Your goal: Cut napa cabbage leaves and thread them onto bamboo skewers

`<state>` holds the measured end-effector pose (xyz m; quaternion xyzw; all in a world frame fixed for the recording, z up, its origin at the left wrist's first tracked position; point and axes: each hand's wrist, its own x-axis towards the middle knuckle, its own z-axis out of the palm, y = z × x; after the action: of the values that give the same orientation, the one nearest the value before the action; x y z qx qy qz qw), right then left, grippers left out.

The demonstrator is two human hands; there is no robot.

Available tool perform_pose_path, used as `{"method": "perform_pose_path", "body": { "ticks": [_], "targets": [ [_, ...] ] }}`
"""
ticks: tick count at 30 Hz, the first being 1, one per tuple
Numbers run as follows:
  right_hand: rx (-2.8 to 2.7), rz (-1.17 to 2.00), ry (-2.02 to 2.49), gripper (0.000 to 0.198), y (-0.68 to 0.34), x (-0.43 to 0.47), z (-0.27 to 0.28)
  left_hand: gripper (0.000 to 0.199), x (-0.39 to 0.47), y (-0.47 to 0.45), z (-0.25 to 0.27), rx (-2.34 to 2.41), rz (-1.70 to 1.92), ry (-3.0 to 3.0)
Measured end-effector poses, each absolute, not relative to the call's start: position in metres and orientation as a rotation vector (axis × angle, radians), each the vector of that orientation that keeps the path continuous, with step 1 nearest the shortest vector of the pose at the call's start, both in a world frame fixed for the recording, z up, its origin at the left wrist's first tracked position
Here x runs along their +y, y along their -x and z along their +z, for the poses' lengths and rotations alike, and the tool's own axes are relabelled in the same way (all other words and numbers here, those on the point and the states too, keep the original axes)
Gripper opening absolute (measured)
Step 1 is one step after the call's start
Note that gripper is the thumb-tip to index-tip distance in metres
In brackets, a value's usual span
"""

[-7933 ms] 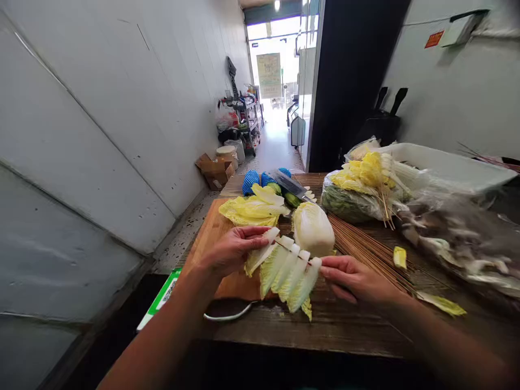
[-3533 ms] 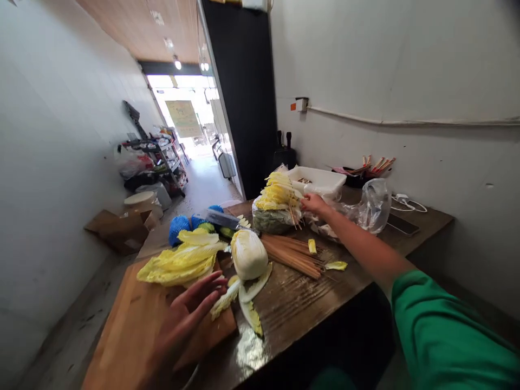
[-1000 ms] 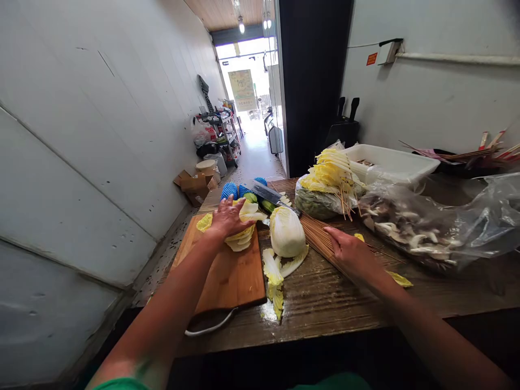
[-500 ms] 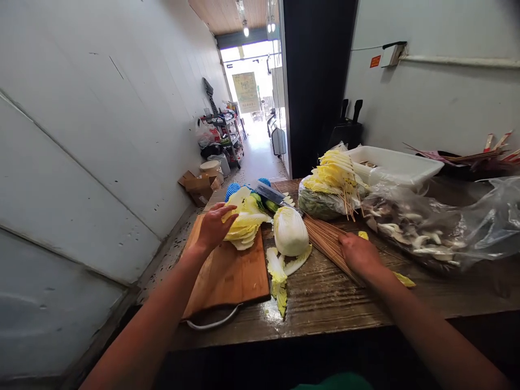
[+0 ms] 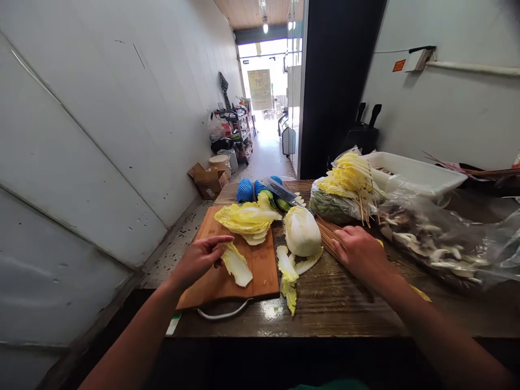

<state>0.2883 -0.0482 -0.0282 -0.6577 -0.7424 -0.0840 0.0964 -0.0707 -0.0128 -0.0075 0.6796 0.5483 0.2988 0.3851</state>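
My left hand is closed on a pale cabbage leaf, pinched at its left end over the wooden cutting board. Behind it on the board lies a pile of yellow cabbage leaves. My right hand rests with curled fingers on a bundle of bamboo skewers; its fingertips are partly hidden, and whether it grips one skewer or several does not show. Between my hands sits a Chinese cabbage, with loose leaf pieces in front of it.
A knife lies across cucumbers near blue foam nets. Skewered cabbage leaves sit on a bagged green vegetable. To the right are a white bin and a plastic bag of mushrooms. The table's front edge is close.
My left hand has drawn back from the leaf pile toward me, taking one leaf with it. My right hand stays at the skewers, slightly shifted. The view has turned a little left.
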Motion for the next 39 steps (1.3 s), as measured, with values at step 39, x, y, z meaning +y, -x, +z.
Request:
{"method": "perform_pose_path", "body": {
  "ticks": [39],
  "targets": [
    [-2.207, -0.41, 0.464, 0.024, -0.194, -0.025, -0.019, 0.035, -0.07, -0.017, -0.013, 0.566, 0.929, -0.523]
  ]
}}
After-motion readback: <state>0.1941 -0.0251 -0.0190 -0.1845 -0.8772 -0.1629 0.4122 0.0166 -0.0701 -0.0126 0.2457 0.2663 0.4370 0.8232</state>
